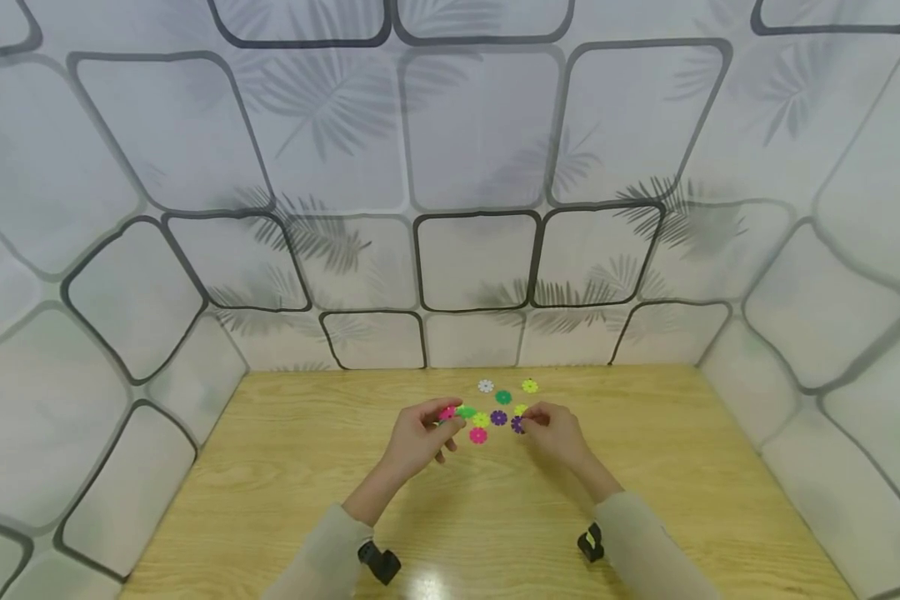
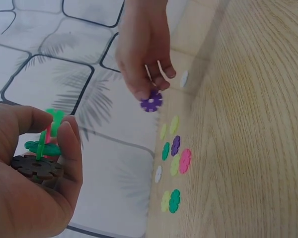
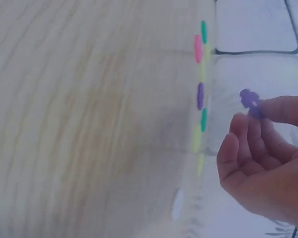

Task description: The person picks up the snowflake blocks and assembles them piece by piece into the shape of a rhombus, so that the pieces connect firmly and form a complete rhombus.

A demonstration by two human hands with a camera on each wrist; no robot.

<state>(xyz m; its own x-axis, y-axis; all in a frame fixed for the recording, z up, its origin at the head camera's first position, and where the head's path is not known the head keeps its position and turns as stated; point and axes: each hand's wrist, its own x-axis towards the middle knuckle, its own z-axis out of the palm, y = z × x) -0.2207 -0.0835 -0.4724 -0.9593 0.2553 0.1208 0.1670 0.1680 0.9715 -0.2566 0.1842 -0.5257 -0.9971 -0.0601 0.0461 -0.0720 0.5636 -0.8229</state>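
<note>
My left hand (image 1: 418, 433) holds a small cluster of notched plastic discs, joined edge to edge. In the left wrist view a dark brown disc (image 2: 37, 167) sits at its bottom, with green discs (image 2: 50, 148) and a bit of pink above; the fingers partly hide it. My right hand (image 1: 558, 429) pinches a purple disc (image 2: 151, 101) by its edge between thumb and finger, raised off the table and apart from the cluster. Loose on the table between the hands lie a pink disc (image 1: 478, 435), another purple disc (image 1: 498, 417) and a yellow disc (image 1: 481, 419).
Further back on the wooden table (image 1: 307, 475) lie a green disc (image 1: 503, 397), a white disc (image 1: 485, 386) and a yellow-green disc (image 1: 530, 386). Patterned walls (image 1: 476, 258) rise behind the table and along both sides.
</note>
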